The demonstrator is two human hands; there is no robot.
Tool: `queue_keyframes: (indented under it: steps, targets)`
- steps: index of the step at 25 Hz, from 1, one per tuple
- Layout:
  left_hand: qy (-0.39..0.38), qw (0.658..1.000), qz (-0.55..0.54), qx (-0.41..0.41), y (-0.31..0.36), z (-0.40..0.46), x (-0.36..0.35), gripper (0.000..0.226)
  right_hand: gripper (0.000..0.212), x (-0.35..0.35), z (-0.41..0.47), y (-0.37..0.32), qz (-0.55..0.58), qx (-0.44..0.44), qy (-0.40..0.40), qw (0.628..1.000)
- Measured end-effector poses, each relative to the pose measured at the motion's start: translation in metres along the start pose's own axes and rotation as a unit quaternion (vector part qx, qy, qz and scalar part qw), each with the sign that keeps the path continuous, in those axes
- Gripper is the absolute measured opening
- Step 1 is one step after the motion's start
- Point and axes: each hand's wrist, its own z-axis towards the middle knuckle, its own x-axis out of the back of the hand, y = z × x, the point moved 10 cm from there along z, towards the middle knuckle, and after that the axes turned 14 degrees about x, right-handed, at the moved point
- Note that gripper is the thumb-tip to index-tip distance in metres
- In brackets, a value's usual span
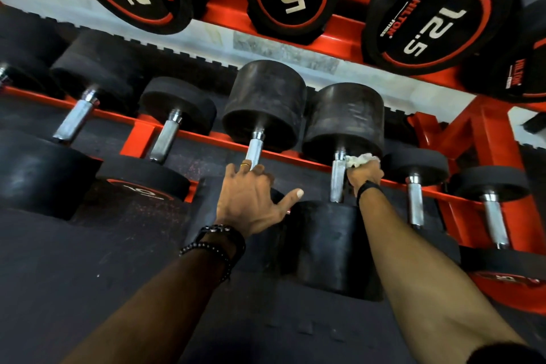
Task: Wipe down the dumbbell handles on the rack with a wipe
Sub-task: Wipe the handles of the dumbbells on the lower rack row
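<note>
Head view: wipe [362,159], white and crumpled, sits bunched in the right hand [365,176], whose fingers curl round it and press it to the upper end of a steel dumbbell handle [336,179] on the orange rack [469,139]. Left hand [251,201] rests spread over the neighbouring handle [254,151], thumb out, gripping nothing. Wipe looks soft, light and limp, best kept wadded in the palm. Handles are probably hard and slick; the black heads [328,245] look heavy, so they should stay put under rubbing
</note>
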Motion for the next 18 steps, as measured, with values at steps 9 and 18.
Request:
queue_keyframes:
  steps: [9,18]
  targets:
    - [0.003,1.000,0.011,-0.008,0.000,0.001,-0.002,0.078,0.011,-0.041,0.001,-0.017,0.044,0.039,-0.099,0.993]
    - [0.000,1.000,0.007,-0.014,-0.001,0.002,-0.002,0.082,0.014,0.015,-0.024,-0.052,-0.023,0.294,-0.041,0.955]
